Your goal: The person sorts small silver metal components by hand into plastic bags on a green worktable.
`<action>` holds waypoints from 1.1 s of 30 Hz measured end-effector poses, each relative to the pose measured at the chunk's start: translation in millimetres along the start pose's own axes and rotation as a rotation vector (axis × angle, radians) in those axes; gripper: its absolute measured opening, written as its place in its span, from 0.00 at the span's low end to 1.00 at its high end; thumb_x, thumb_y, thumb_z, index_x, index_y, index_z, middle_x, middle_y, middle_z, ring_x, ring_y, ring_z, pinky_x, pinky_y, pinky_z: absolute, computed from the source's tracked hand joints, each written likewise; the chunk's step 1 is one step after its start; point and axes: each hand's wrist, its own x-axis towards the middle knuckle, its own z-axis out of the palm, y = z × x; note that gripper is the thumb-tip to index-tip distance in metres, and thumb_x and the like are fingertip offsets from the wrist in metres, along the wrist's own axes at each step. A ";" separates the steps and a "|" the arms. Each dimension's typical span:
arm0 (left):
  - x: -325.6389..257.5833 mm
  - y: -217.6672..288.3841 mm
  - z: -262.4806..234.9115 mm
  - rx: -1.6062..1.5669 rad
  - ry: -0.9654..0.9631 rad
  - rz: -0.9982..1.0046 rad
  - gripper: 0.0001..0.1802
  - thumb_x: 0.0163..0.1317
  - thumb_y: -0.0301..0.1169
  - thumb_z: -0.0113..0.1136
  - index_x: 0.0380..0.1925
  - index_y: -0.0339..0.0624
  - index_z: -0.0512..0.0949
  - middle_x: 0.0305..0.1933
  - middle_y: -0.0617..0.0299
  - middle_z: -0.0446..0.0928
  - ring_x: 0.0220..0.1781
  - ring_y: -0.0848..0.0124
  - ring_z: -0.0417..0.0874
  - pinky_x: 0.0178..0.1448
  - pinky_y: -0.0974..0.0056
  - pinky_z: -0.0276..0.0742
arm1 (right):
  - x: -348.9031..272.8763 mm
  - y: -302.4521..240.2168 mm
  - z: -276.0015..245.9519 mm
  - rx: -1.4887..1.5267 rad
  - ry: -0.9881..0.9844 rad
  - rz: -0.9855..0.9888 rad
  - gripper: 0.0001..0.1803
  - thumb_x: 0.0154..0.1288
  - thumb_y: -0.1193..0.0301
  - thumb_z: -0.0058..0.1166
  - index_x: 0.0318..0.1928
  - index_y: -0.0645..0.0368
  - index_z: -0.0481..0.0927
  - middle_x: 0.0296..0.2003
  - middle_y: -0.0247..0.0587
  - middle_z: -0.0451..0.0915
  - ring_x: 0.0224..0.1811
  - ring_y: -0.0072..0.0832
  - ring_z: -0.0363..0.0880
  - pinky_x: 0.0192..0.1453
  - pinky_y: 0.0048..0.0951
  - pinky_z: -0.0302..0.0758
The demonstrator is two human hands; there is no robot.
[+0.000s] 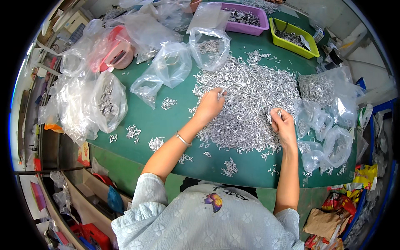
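A wide, flat pile of small silvery metal pieces, many looped or hook-shaped, spreads over the green table. My left hand is at the pile's left side, its fingertips closed on a small metal piece. On the pile's right side my right hand is closed in a pinch, with thumb and index finger together. A bit of metal seems to show at its fingertips, too small to name. Several sorted little heaps, such as this heap of slim pieces, lie along the near edge and to the left.
Clear plastic bags of metal pieces stand at the left, behind the pile and at the right. A purple basin and a yellow-green basin sit at the back. Open drawers lie below left.
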 end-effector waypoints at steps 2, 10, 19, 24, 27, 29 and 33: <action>1.2 10.4 3.1 0.257 0.057 0.073 0.16 0.55 0.34 0.58 0.39 0.32 0.77 0.21 0.47 0.77 0.29 0.55 0.81 0.34 0.56 0.73 | -3.8 0.4 2.7 0.086 -0.022 0.006 0.06 0.66 0.68 0.50 0.32 0.55 0.73 0.15 0.24 0.64 0.15 0.11 0.58 0.17 0.15 0.48; 4.6 20.4 7.7 0.288 0.023 0.054 0.21 0.49 0.36 0.66 0.38 0.30 0.78 0.24 0.44 0.77 0.31 0.51 0.81 0.38 0.54 0.74 | -12.2 2.0 9.3 0.106 -0.028 -0.069 0.06 0.65 0.70 0.51 0.37 0.58 0.73 0.23 0.35 0.76 0.17 0.13 0.64 0.18 0.12 0.55; 3.4 19.6 0.1 -0.980 -0.225 -0.348 0.09 0.61 0.30 0.57 0.38 0.36 0.76 0.17 0.74 0.58 0.18 0.83 0.55 0.20 0.74 0.49 | -25.1 -6.1 20.8 0.189 -0.018 -0.062 0.07 0.66 0.72 0.49 0.42 0.61 0.71 0.29 0.44 0.80 0.16 0.13 0.65 0.15 0.12 0.55; -19.6 49.4 -15.2 -1.216 -0.407 -0.447 0.10 0.61 0.29 0.58 0.40 0.34 0.75 0.20 0.73 0.62 0.20 0.83 0.59 0.23 0.76 0.52 | -26.6 -6.1 24.5 0.338 -0.052 -0.025 0.09 0.67 0.73 0.47 0.45 0.63 0.69 0.36 0.52 0.79 0.18 0.17 0.68 0.15 0.13 0.57; -29.2 52.4 -13.8 -1.252 -0.443 -0.393 0.09 0.58 0.28 0.61 0.37 0.35 0.75 0.22 0.72 0.68 0.20 0.84 0.61 0.21 0.76 0.52 | -28.9 -7.2 29.8 0.344 -0.062 0.007 0.09 0.67 0.73 0.47 0.45 0.63 0.69 0.36 0.53 0.79 0.19 0.18 0.69 0.14 0.13 0.57; -34.0 56.8 -13.7 -1.227 -0.449 -0.404 0.08 0.58 0.28 0.61 0.34 0.36 0.75 0.22 0.72 0.67 0.20 0.84 0.61 0.21 0.76 0.52 | -30.3 -6.6 32.0 0.365 -0.086 -0.002 0.09 0.67 0.73 0.47 0.45 0.63 0.69 0.36 0.53 0.79 0.19 0.18 0.69 0.14 0.12 0.57; -42.8 67.8 -15.5 -1.156 -0.455 -0.444 0.09 0.62 0.30 0.56 0.38 0.35 0.75 0.22 0.71 0.66 0.21 0.83 0.59 0.23 0.76 0.53 | -35.6 -10.3 36.6 0.397 -0.095 0.013 0.08 0.66 0.74 0.48 0.44 0.63 0.69 0.35 0.53 0.79 0.19 0.18 0.69 0.14 0.12 0.58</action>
